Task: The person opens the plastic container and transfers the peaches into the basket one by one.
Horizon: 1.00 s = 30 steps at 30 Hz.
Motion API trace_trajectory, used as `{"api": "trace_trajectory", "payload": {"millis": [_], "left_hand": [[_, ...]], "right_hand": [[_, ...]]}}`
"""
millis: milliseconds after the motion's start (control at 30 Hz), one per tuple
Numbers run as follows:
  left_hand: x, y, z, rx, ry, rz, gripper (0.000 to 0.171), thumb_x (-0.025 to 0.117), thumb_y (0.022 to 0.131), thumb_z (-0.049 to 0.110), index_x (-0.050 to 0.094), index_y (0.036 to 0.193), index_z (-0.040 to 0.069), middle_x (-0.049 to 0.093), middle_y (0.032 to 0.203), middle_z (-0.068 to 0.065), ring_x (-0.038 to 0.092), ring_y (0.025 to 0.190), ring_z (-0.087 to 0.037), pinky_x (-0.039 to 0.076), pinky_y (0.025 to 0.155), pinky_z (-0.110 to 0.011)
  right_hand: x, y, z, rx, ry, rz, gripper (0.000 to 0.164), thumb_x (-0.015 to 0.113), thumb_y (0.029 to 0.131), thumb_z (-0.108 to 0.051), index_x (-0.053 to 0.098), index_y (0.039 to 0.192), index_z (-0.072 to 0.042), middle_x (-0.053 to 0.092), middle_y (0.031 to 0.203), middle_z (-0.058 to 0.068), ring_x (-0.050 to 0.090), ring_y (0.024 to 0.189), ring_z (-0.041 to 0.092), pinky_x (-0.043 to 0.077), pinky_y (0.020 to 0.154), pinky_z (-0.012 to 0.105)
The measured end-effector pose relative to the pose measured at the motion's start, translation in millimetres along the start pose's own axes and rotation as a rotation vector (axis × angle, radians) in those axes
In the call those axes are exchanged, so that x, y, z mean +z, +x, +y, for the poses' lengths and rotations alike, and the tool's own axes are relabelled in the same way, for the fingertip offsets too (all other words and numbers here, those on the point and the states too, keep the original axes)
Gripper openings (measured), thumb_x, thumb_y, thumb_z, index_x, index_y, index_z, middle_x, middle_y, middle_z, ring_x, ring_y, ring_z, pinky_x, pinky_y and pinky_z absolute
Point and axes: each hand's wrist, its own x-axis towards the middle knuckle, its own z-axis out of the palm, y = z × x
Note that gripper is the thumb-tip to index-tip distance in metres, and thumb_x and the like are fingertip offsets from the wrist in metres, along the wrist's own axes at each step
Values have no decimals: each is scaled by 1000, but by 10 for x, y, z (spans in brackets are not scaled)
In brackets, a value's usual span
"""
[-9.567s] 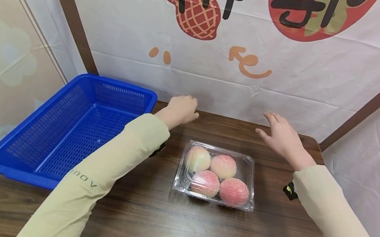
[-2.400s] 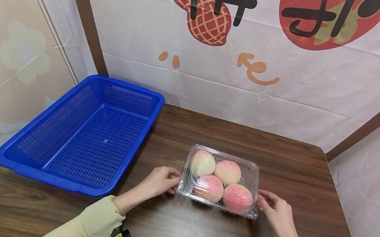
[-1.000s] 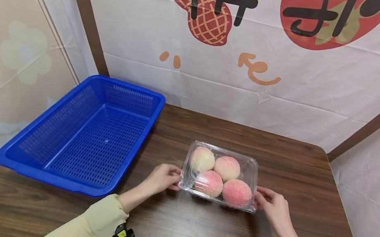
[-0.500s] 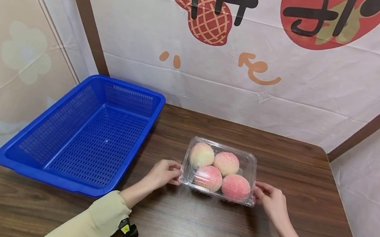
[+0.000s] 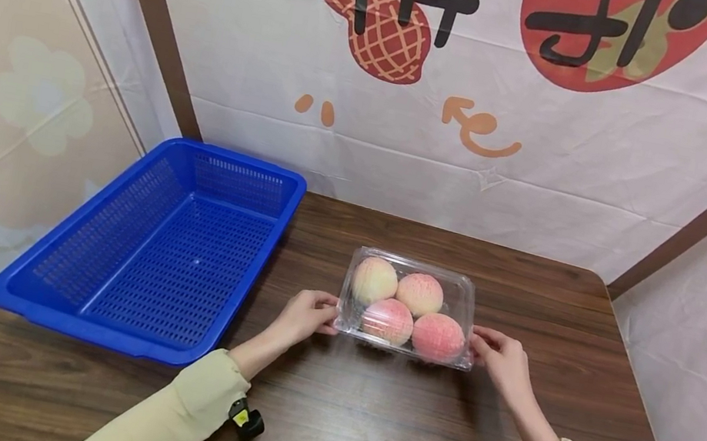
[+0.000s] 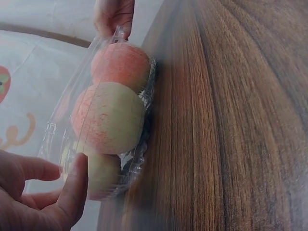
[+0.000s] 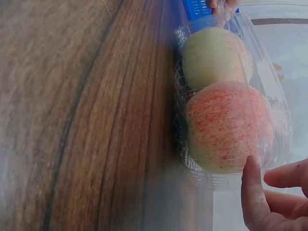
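A clear plastic clamshell box [image 5: 461, 299] lies near the middle of the table in the head view, its lid closed. Inside are several pink and cream peaches [image 5: 387, 321]. My left hand [image 5: 302, 315] pinches the box's left edge between thumb and fingers. At the opposite edge, my right hand [image 5: 508, 362] grips the rim the same way. In the left wrist view the thumb [image 6: 76, 185] stands by the lid's end; the right wrist view shows the other thumb [image 7: 253, 187] close to the rim. Whether the box's base touches the table, I cannot tell.
To the left stands a blue plastic basket [image 5: 241, 303] with perforated walls and nothing in it. The brown wooden table [image 5: 352, 439] runs back to a printed cloth wall [image 5: 544, 174], with more cloth on both sides.
Earlier both hands were raised apart from the box; they then came down to its two sides. Over the last second, the hands and box have moved away from me and slightly left.
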Motion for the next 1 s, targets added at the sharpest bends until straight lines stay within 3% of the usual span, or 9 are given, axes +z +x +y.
{"api": "trace_trajectory", "payload": {"millis": [233, 567, 800, 1000], "left_hand": [[11, 20, -13, 11, -4, 22, 25, 50, 84, -8, 56, 106, -18, 63, 87, -26, 63, 59, -17, 54, 60, -29], [3, -1, -25, -4, -56, 30, 23, 52, 86, -6, 56, 106, -18, 63, 89, -26, 63, 58, -15, 54, 63, -30], [-2, -25, -15, -6, -104, 18, 23, 44, 89, -8, 53, 107, -20, 61, 85, -24, 62, 65, -16, 53, 63, -27], [0, -32, -26, 1, -92, 0, 25, 43, 87, -12, 51, 109, -21, 61, 88, -26, 62, 68, -19, 53, 66, -27]], "right_hand": [[-14, 14, -12, 24, 76, -29, 37, 55, 91, -15, 55, 114, 13, 65, 91, 19, 60, 69, 4, 53, 64, 28], [-71, -6, 35, 42, 284, -85, 37, 52, 92, -9, 49, 114, 20, 65, 87, 16, 62, 68, 5, 53, 65, 25], [-112, -48, 34, 26, 307, -142, 37, 53, 90, -5, 47, 115, 22, 65, 88, 17, 63, 70, 7, 53, 66, 26], [-129, -81, 76, 52, 381, -204, 39, 50, 90, 1, 41, 118, 25, 64, 89, 11, 62, 73, 5, 53, 69, 25]]}}
